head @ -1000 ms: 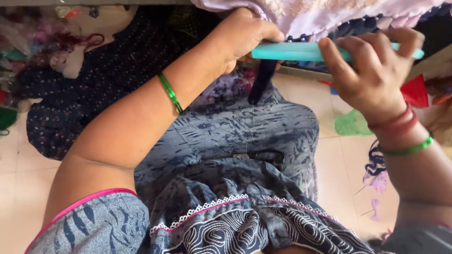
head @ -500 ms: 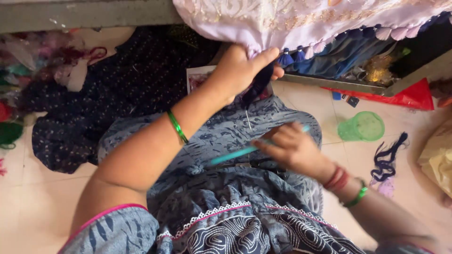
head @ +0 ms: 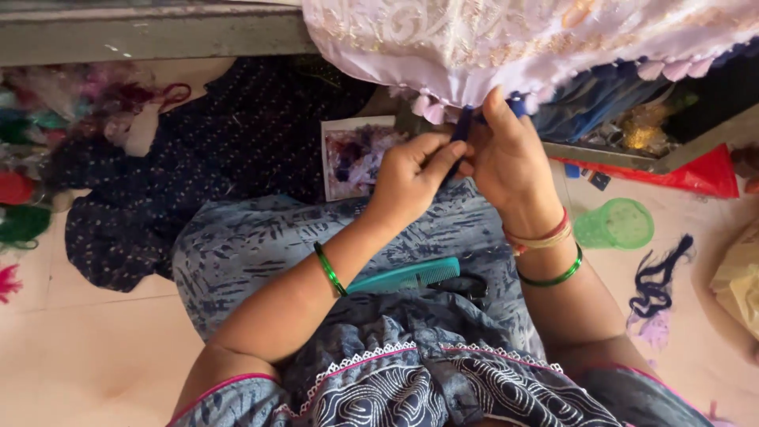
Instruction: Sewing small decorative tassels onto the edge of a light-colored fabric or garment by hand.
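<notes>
My left hand (head: 411,175) and my right hand (head: 506,158) meet at the lower edge of a pale lilac embroidered cloth (head: 506,39). Both pinch a dark blue tassel (head: 462,126) that hangs from that edge, among pink and blue tassels. A teal comb (head: 411,275) lies on my lap, on the blue patterned dress, with dark scissors (head: 466,286) beside its right end. Green bangles sit on both wrists.
A dark dotted garment (head: 198,166) is spread on the floor at the left, with coloured thread bundles (head: 47,119) beyond it. A small box of threads (head: 356,154) lies ahead of my knee. A green plastic cup (head: 617,224) and loose dark threads (head: 656,281) lie at the right.
The comb has gone from my right hand to my lap. My right hand has risen to the cloth edge and now grips the blue tassel together with my left hand.
</notes>
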